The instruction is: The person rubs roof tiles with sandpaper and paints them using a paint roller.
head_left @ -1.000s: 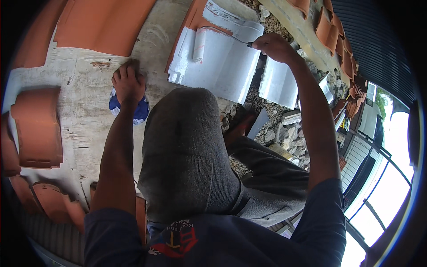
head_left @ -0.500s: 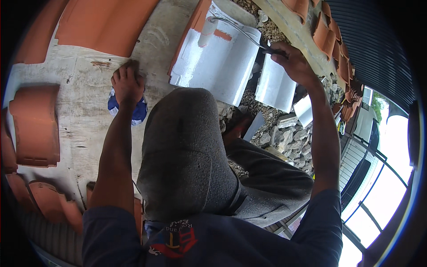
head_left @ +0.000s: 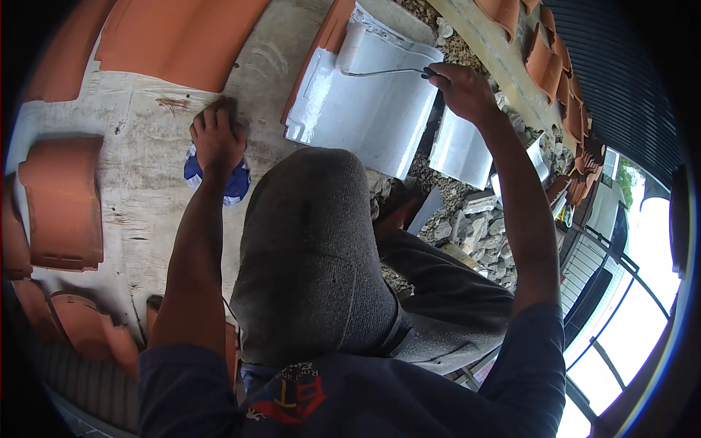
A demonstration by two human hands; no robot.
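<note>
My right hand [head_left: 464, 92] is closed around the dark handle of a paint roller [head_left: 352, 48] with a bent wire frame. The roller's pale sleeve rests on the far left part of a curved roof tile [head_left: 365, 102]. Wet, glossy whitish paint coats most of this tile; terracotta shows along its left edge. My left hand [head_left: 217, 139] leans on a worn wooden board [head_left: 146, 168], fingers bent and thumb apart. A crumpled blue and white cloth or wrapper [head_left: 235, 182] lies under its wrist; its exact kind is hard to tell.
Another coated tile [head_left: 461, 150] lies right of the first, over gravel and rubble [head_left: 475, 237]. Uncoated terracotta tiles [head_left: 62, 201] lie on the left, with more at the upper right. My bent knee [head_left: 303, 248] is close below the painted tile. A vehicle [head_left: 595, 270] stands far right.
The roller has passed over the bare orange strip, which is now covered with paint. My right hand has shifted slightly down and left, and the wire frame has swung below the sleeve.
</note>
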